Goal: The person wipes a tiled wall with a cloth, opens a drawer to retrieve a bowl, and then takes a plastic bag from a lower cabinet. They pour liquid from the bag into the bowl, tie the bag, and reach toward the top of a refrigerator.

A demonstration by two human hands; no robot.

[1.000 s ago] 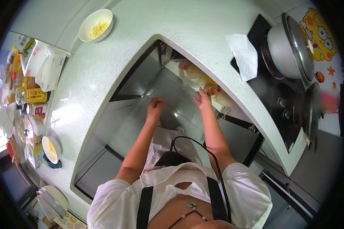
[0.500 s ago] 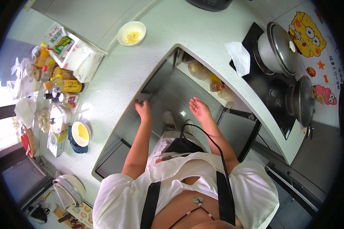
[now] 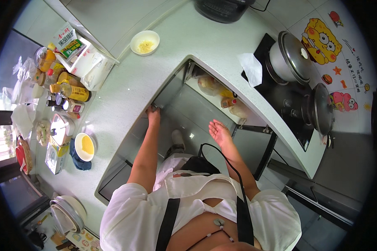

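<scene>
Two hands: both bare, over the open cabinet under the counter.
Left hand (image 3: 153, 112): fingers curled on the edge of the white counter (image 3: 125, 90) (grasping its rim).
Right hand (image 3: 219, 131): open wide, palm up, holding nothing, near the bottles (image 3: 228, 101) on the cabinet shelf.

Small bowl (image 3: 145, 42) on counter (image 3: 125, 90); white cloth (image 3: 251, 68) beside stove; two lidded pots (image 3: 290, 57); bottles (image 3: 69, 92) at left
</scene>
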